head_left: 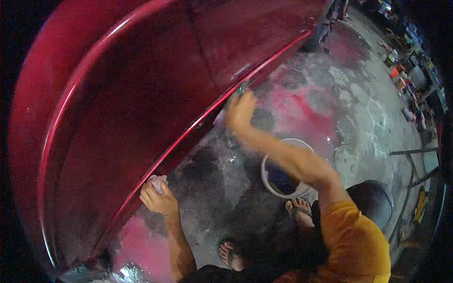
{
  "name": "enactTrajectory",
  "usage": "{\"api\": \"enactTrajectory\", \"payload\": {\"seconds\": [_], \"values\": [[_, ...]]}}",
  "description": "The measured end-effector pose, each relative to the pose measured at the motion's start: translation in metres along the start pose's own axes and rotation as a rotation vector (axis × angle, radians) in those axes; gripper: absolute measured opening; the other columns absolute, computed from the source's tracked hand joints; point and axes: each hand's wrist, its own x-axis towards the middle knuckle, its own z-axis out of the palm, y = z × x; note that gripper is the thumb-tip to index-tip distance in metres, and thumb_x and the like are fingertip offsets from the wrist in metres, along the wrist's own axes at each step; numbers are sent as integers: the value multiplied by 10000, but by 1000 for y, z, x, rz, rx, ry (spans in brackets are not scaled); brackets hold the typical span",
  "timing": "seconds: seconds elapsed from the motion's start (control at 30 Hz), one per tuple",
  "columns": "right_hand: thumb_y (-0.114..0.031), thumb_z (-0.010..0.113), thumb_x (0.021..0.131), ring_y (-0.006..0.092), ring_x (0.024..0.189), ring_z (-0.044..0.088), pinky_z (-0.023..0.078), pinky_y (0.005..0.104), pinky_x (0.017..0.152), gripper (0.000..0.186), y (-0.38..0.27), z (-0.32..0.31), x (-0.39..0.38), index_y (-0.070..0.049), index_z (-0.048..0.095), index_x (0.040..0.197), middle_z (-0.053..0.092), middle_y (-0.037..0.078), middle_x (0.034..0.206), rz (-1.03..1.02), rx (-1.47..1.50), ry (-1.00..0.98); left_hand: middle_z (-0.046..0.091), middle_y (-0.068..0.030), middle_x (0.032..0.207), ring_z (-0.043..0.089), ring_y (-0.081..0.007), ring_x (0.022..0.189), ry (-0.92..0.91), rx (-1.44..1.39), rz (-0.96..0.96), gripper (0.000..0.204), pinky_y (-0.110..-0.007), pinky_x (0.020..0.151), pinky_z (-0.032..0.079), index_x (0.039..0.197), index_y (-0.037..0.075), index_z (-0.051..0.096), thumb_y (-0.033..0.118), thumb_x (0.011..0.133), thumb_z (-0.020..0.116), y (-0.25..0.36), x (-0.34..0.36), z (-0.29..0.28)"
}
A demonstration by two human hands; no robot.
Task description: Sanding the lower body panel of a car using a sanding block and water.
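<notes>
A large, glossy dark red panel, like the side of a car body, fills the upper left, with a bright ridge running along its lower part. At the near end of that ridge, my left hand is closed on a crumpled pale pink cloth against the panel's lower edge. Farther along the same edge is my right hand, smeared by motion, its fingers bent against the panel. A small greyish thing shows at its fingertips, too blurred to name.
Below my right forearm stands a white-rimmed bucket with dark contents. The grey concrete floor has wet patches and pink stains. A dark rounded seat-like object is beside me at right. Mixed clutter and a metal frame line the far right.
</notes>
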Motion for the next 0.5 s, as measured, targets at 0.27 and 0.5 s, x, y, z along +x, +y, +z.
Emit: {"api": "enactTrajectory", "payload": {"seconds": [0.27, 0.5], "values": [[-163, 625, 911, 477, 958, 603, 473, 561, 842, 274, 19, 5, 86, 25, 577, 1105, 611, 293, 1049, 164, 80, 184, 641, -190, 1003, 623, -398, 939, -96, -14, 75, 333, -495, 831, 503, 1098, -4, 668, 268, 916, 732, -13, 1, -17], [-281, 575, 991, 476, 1090, 590, 503, 535, 935, 388, 60, 11, 140, 13, 512, 1237, 601, 297, 1170, 216, -116, 108, 651, -171, 1020, 619, -390, 911, -289, 29, 337, 357, -485, 803, 507, 1096, 9, 677, 307, 915, 752, 8, 37, -25]]}}
